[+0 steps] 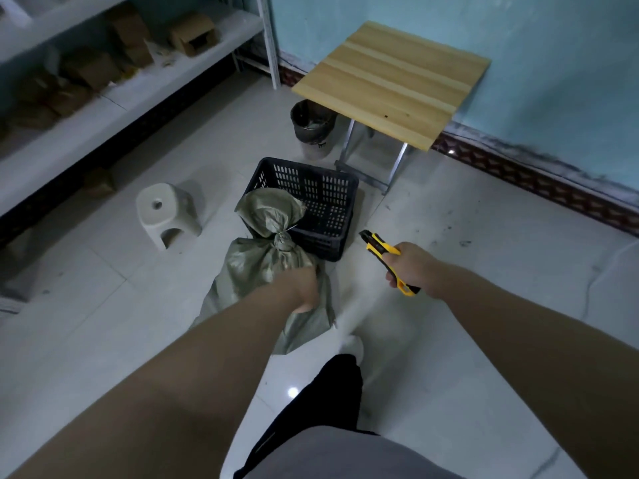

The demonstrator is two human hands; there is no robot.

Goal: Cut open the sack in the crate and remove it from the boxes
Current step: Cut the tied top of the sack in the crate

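A grey-green woven sack (pixel 254 267), tied shut at its neck, hangs in front of a black plastic crate (pixel 321 198) standing on the tiled floor. My left hand (pixel 304 288) grips the sack just below the knot, and the sack's loose top flops over the crate's near left corner. What shows of the crate's inside holds nothing. My right hand (pixel 415 267) grips a yellow and black utility knife (pixel 385 254) to the right of the sack, its tip pointing toward the crate. No boxes are visible inside the sack.
A white plastic stool (pixel 166 212) stands left of the crate. Behind the crate are a small wooden table (pixel 390 81) on metal legs and a lined bin (pixel 313 127). White shelving (pixel 114 95) with several cardboard boxes runs along the left. My leg and foot are below the sack.
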